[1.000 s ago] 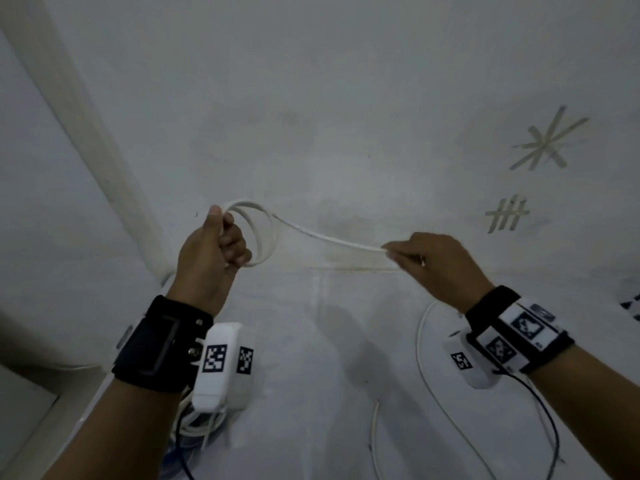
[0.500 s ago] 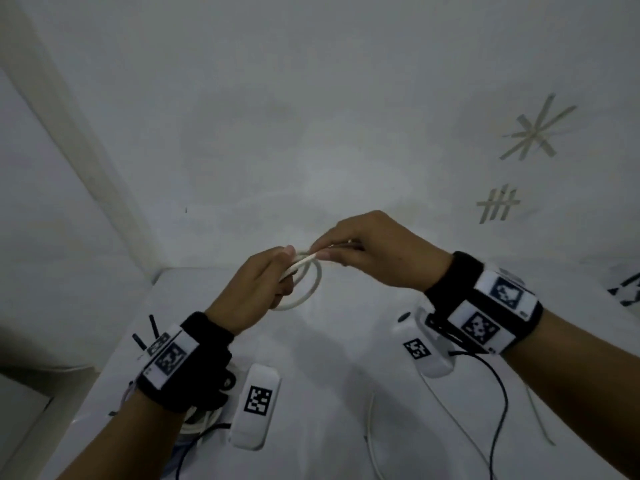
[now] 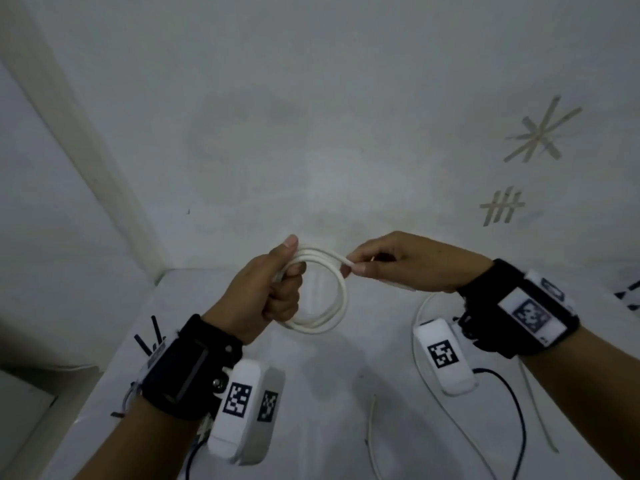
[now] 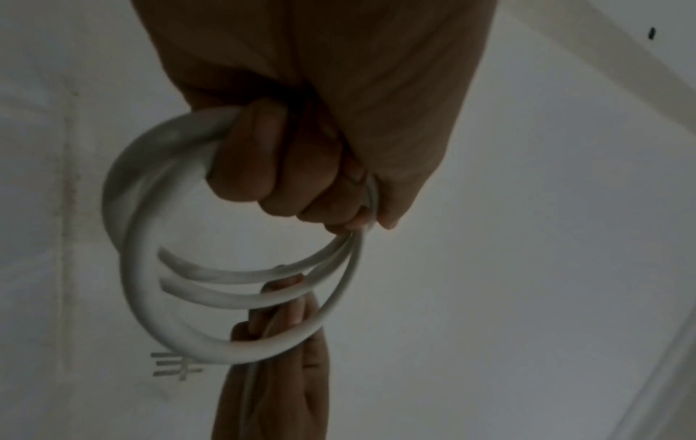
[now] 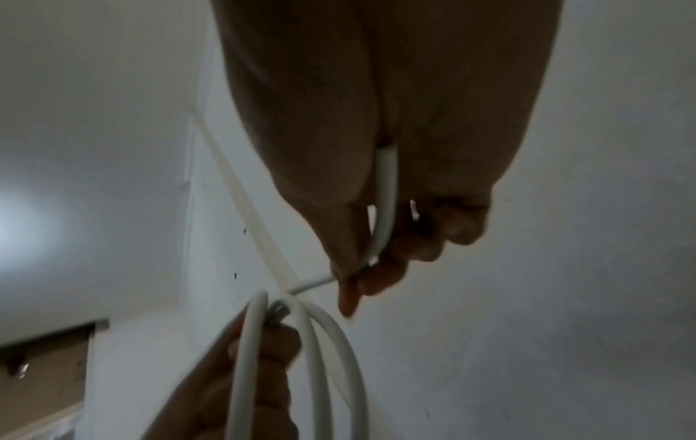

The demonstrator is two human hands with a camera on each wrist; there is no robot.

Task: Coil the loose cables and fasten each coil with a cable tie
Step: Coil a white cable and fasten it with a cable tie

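Both hands grip smooth, seemingly rubbery round cable coil.

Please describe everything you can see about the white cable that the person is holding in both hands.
The white cable is round, smooth and plastic-looking, wound into a few loose loops held in the air above the white table. The left hand grips the loops on one side; the right hand pinches the strand at the top and feeds it on. The remaining cable runs through the right palm. No tie is on the coil.

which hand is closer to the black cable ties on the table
Left. The left hand holds the coil just right of the cable ties, whereas the right hand is farther right, beyond the coil.
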